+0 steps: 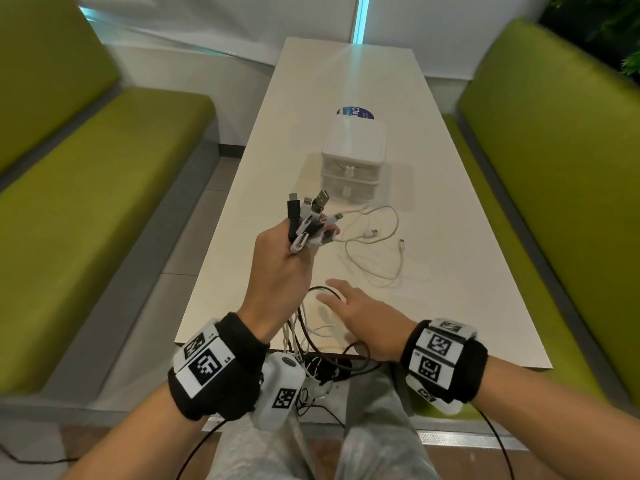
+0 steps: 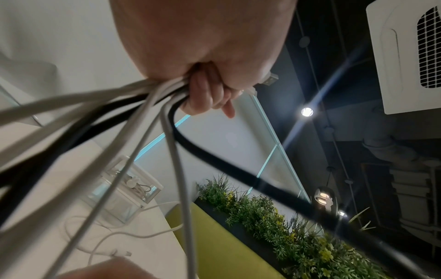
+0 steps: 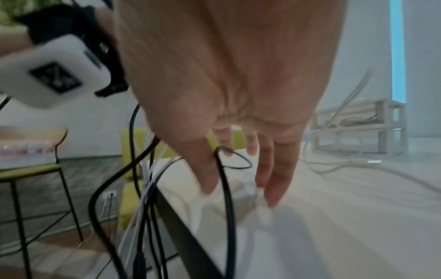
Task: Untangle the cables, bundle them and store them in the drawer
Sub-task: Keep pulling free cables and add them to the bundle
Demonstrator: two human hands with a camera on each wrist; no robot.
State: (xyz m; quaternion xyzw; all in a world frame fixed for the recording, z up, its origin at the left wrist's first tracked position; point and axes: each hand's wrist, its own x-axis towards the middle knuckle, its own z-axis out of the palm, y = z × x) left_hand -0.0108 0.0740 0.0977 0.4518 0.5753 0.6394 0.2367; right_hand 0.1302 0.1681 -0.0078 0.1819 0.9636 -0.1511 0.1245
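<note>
- long white table [image 1: 346,98] between two green benches [image 1: 86,188]
- left hand [image 1: 280,268] raised, fist closed round a bunch of cables [image 1: 308,220]; plugs stick up, cords hang off the near edge
- right hand [image 1: 360,310] flat, fingers spread over a black loop
- small drawer box [image 1: 353,161] further back; loose white cable [image 1: 374,244] in front of it

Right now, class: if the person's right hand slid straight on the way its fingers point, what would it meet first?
Probably the black cable looping just past the right hand; its fingertips may already touch it. Depth is unclear.
</note>
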